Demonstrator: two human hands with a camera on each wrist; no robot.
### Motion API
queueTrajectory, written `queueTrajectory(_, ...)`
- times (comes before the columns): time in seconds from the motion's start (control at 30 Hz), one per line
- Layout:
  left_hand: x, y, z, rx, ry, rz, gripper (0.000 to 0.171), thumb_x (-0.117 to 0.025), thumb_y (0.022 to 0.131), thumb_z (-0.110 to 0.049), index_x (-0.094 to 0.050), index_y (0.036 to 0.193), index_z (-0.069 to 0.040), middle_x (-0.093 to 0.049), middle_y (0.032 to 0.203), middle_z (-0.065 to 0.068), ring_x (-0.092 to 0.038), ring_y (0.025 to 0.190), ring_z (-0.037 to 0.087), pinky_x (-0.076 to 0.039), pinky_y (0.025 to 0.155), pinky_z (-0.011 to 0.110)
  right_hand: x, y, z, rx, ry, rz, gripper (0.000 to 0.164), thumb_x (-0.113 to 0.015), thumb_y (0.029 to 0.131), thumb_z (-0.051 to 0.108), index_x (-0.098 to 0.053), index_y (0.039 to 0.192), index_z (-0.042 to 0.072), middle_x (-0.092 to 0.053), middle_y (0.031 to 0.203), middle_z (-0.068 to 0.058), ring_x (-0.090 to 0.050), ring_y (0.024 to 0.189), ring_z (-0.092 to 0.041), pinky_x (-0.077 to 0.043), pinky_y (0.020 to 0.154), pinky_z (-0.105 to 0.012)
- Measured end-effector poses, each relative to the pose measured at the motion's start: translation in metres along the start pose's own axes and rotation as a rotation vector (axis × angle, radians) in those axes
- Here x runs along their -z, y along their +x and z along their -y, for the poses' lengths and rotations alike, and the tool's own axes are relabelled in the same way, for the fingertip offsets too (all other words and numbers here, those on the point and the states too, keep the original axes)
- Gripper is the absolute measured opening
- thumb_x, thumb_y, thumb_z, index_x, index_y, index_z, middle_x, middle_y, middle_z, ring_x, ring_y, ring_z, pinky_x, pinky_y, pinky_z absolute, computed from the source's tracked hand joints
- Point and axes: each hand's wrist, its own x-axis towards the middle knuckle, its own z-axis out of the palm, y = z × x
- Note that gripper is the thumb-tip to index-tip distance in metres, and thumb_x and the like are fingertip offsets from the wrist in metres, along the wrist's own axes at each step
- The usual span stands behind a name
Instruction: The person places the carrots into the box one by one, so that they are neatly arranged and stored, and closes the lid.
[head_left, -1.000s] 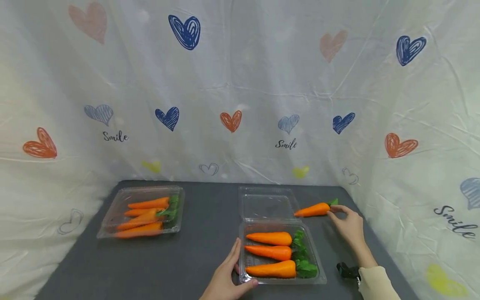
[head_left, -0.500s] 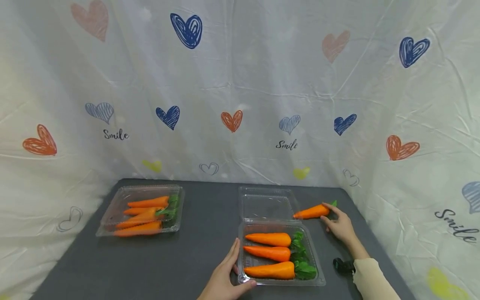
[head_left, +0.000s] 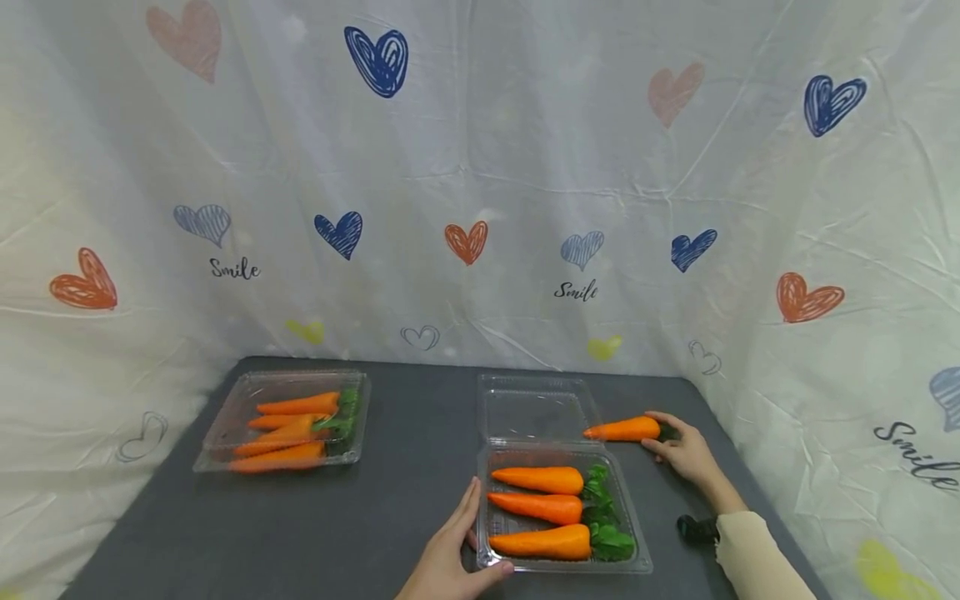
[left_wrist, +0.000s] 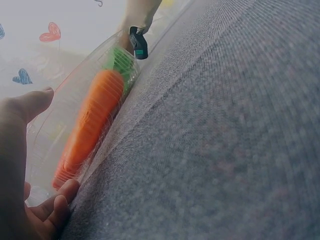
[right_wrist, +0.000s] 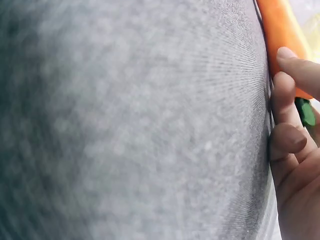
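An open clear plastic clamshell box (head_left: 564, 567) stands at the front, its lid (head_left: 536, 408) folded back on the table. Three orange carrots with green leaves lie in it side by side, tips to the left; the nearest is one carrot (head_left: 542, 542). My left hand (head_left: 453, 546) touches that box, fingers extended along its left wall and thumb at the front rim. Right of the lid, my right hand (head_left: 686, 450) pinches another carrot (head_left: 622, 429) near its leafy end, hiding most of the leaves. In the right wrist view, a fingertip presses on the orange carrot (right_wrist: 282, 30).
At the back left of the dark grey table (head_left: 405, 500) stands a second clear box (head_left: 217, 437), lidded, with several carrots inside. A white curtain (head_left: 510, 183) printed with hearts hangs behind and at the sides. A black device (head_left: 696, 530) sits at my right wrist.
My right hand has shifted from the leaf tips to a pinch around the loose carrot's leafy end. That end has swung slightly toward me. My left hand has stayed at the box.
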Motion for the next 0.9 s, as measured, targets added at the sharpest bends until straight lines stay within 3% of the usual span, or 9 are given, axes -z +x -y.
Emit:
queueTrajectory(0.27,-0.001,0.000,0.001,-0.014,-0.005,-0.002,0.107,-0.082,0.092,-0.048,-0.017,0.172,-0.018,-0.013,0.178,0.012,-0.053,0.081,0.005,-0.045,0.064,0.026,0.004,-0.009,0.004,0.024,-0.090,-0.034,0.058,-0.080,0.098,0.027,-0.058,0.147,0.005,-0.064,0.064,-0.003,-0.054,0.051,-0.015,-0.044,0.052,-0.029)
queueTrajectory(0.5,0.000,-0.001,0.002,-0.023,-0.020,0.000,0.106,-0.082,0.093,-0.047,-0.017,0.172,-0.020,-0.012,0.178,0.010,-0.054,0.083,0.005,-0.046,0.065,0.026,0.007,-0.030,0.012,-0.053,-0.131,-0.187,0.058,-0.080,0.098,0.029,-0.059,0.145,0.002,-0.069,0.069,-0.004,-0.060,0.054,-0.017,-0.047,0.052,-0.030)
queueTrajectory(0.7,0.000,-0.003,0.002,-0.022,-0.021,-0.003,0.106,-0.082,0.092,-0.047,-0.017,0.172,-0.021,-0.012,0.178,0.010,-0.053,0.083,0.005,-0.045,0.064,0.026,0.005,-0.060,0.032,-0.108,-0.045,-0.265,0.062,-0.080,0.098,0.037,-0.059,0.145,0.003,-0.070,0.084,-0.008,-0.062,0.054,-0.020,-0.046,0.050,-0.032)
queueTrajectory(0.9,0.000,-0.002,0.001,-0.027,-0.016,-0.001,0.107,-0.082,0.092,-0.047,-0.017,0.172,-0.020,-0.012,0.178,0.009,-0.053,0.083,0.004,-0.045,0.066,0.026,-0.012,-0.097,0.066,-0.192,0.056,-0.287,0.061,-0.079,0.097,0.044,-0.060,0.144,0.010,-0.070,0.070,-0.011,-0.060,0.048,-0.024,-0.040,0.043,-0.032)
